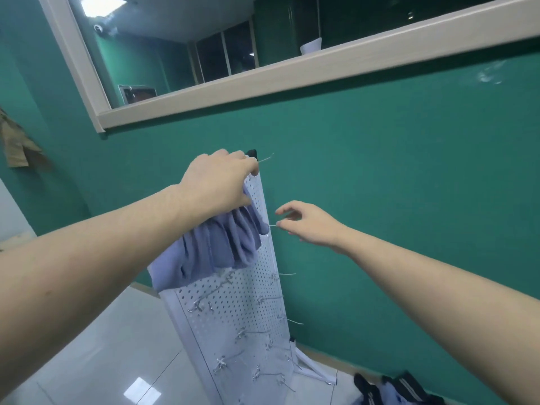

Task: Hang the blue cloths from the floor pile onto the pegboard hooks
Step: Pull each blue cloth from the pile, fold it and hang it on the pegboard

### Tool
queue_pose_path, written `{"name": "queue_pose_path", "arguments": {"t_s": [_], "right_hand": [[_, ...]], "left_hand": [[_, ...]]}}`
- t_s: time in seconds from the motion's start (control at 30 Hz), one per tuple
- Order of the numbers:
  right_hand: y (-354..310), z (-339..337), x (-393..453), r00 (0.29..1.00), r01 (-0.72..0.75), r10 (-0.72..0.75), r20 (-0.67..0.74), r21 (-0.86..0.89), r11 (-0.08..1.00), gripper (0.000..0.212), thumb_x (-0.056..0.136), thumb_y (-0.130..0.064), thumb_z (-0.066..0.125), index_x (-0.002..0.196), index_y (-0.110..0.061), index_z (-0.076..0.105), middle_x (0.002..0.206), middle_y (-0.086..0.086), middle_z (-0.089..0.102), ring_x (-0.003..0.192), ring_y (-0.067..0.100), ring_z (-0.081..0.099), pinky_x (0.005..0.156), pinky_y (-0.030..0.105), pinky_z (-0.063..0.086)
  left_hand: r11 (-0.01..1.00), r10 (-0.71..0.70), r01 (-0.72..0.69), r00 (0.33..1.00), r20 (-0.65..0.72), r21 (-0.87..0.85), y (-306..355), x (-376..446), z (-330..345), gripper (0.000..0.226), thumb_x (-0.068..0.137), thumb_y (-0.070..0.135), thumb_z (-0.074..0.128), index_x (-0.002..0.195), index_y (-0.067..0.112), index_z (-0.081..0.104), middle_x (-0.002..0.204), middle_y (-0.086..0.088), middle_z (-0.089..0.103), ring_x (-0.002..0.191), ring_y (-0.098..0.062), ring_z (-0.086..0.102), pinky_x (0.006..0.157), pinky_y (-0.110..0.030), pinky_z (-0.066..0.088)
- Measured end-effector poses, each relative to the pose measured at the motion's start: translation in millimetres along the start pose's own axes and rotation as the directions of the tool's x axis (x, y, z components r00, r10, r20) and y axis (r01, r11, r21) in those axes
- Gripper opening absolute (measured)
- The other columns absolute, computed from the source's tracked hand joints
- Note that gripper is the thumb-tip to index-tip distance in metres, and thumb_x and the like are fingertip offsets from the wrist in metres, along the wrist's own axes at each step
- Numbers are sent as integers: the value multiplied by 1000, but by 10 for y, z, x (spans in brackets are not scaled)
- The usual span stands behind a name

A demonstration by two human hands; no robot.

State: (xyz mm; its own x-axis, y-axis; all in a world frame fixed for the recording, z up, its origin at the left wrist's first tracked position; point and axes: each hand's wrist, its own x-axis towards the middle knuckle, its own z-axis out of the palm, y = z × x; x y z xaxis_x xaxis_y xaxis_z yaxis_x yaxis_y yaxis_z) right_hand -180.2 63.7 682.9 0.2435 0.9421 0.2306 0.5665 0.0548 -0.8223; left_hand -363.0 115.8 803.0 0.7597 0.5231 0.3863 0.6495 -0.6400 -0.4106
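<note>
The left hand (219, 179) grips a blue cloth (222, 247) at the top of the pegboard (242, 305). The right hand (312, 223) hovers open, fingers loosely spread, beside a side hook (273, 225). Best to feed one bunched edge fully over a top hook, then let go slowly. The cloth is soft, grey-blue, gathered in folds, draping down the board's upper face. More cloths (391, 390) lie on the floor beyond.

I see a blue-grey cloth (222, 247), white pegboard (233, 305) dotted with a regular hole grid, silver hooks (287, 274), teal wall (394, 159), pale wood-grain window frame (292, 74), glossy white floor tiles (117, 346).
</note>
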Motion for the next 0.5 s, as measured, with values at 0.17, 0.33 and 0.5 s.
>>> {"name": "queue_pose_path", "arguments": {"t_s": [0.17,0.33,0.5], "right_hand": [[569,-492,-676,992,-123,121,-18,-150,981,17,94,-29,66,111,-28,66,103,-8,68,90,8,64,66,12,41],[1237,-931,-1425,949,-315,304,-79,-236,919,11,95,-26,63,105,-27,68,98,-10,68,77,3,61,61,9,41],[1930,-1172,-2083,880,-474,452,-142,-239,848,11,95,-18,63,105,-21,67,87,-6,66,70,5,58,53,2,37]], "left_hand": [[966,186,-174,981,48,-189,882,-115,145,43,88,55,64,125,34,54,123,9,59,112,-19,58,77,-32,42],[910,355,-284,910,213,-301,1768,-117,708,38,91,56,58,123,37,54,123,12,60,111,-17,59,80,-31,45],[858,456,-286,808,374,-427,2599,-88,1318,38,91,55,57,124,38,55,123,10,63,112,-19,59,80,-31,43]]}}
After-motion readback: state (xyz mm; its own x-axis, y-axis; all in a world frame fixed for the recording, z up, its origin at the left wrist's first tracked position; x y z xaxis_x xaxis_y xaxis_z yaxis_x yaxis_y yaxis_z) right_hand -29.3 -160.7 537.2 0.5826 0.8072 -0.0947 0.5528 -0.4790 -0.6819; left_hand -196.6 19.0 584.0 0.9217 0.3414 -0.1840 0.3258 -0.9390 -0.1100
